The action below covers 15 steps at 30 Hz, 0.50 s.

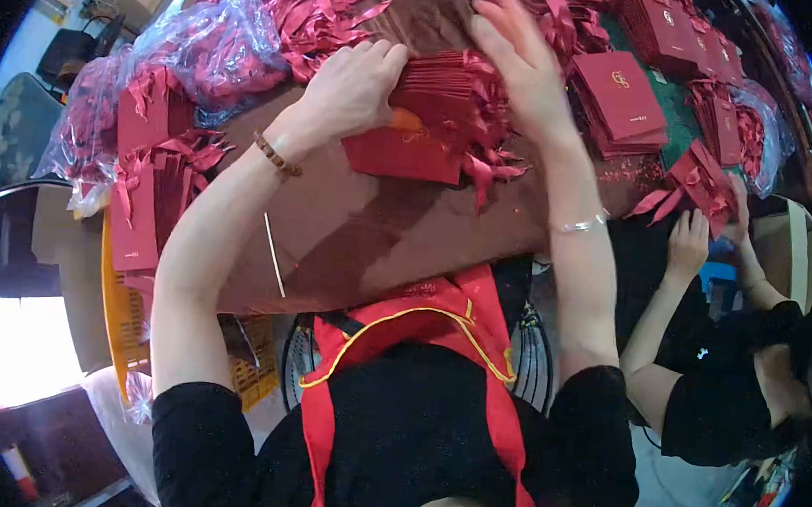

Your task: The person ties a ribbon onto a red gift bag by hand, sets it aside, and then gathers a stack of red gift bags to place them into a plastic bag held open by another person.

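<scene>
Crimson paper packets with trailing satin ribbons (137, 223) lie in piles at the far left, beside a clear plastic bag of red ribbons (217, 43). A thin white stick (274, 255) lies alone on the brown-covered surface (379, 228).

Further right, the left hand (352, 87) is closed over the left end of a thick stack of dark red packets with ribbons (404, 158), which sits near the middle of the surface, its upper packets tightly layered. The right hand (525, 67) is open, fingers spread, just beside the ribbon end. The work at this moment looks like steadying and tidying the stack; gripping it from both sides would call for the right fingers to curl in around the loose ribbons without creasing the paper.

To the right lies another stack of red packets with a gold emblem (619, 94). At the far right, a co-worker's hands (689, 242) hold a red packet with a ribbon (702, 186).

Motion blurs the right hand, so whether it touches the ribbons cannot be told. The left fingertips are hidden, an orange patch near the left thumb (404, 120) is unclear, and the packets' small print is unreadable.
</scene>
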Available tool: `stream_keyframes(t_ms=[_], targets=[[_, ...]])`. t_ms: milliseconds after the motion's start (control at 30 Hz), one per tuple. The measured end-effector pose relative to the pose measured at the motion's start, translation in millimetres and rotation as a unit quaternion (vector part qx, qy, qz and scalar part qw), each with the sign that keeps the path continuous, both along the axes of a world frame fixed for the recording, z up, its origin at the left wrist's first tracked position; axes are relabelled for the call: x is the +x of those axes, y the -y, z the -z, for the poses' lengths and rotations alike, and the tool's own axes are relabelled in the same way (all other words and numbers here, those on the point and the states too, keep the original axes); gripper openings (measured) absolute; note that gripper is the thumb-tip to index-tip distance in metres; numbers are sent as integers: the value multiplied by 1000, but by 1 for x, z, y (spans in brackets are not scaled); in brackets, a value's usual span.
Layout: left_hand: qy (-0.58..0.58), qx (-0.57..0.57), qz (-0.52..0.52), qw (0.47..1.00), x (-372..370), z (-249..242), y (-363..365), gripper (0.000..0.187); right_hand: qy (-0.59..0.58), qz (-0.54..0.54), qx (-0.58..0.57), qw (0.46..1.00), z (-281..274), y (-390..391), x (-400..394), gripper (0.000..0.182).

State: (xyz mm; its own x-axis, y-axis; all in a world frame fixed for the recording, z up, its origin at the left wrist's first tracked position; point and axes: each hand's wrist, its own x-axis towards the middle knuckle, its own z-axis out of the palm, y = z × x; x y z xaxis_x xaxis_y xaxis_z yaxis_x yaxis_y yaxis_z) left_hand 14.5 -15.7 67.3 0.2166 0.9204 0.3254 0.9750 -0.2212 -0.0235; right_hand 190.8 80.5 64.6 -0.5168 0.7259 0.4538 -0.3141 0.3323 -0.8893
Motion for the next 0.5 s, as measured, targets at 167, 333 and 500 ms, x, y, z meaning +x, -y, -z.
stream_keyframes(t_ms=[167, 333, 500], targets=[[-2, -2, -6, 1000, -3, 0, 0, 77, 70, -139, -19, 988, 35, -13, -44, 43], [-1, -21, -7, 1000, 1, -1, 0, 84, 52, -48, 1, 997, 42, -13, -41, 47], [35, -5, -3, 999, -3, 4, -1, 80, -53, -246, -308, 918, 40, -12, -16, 63]])
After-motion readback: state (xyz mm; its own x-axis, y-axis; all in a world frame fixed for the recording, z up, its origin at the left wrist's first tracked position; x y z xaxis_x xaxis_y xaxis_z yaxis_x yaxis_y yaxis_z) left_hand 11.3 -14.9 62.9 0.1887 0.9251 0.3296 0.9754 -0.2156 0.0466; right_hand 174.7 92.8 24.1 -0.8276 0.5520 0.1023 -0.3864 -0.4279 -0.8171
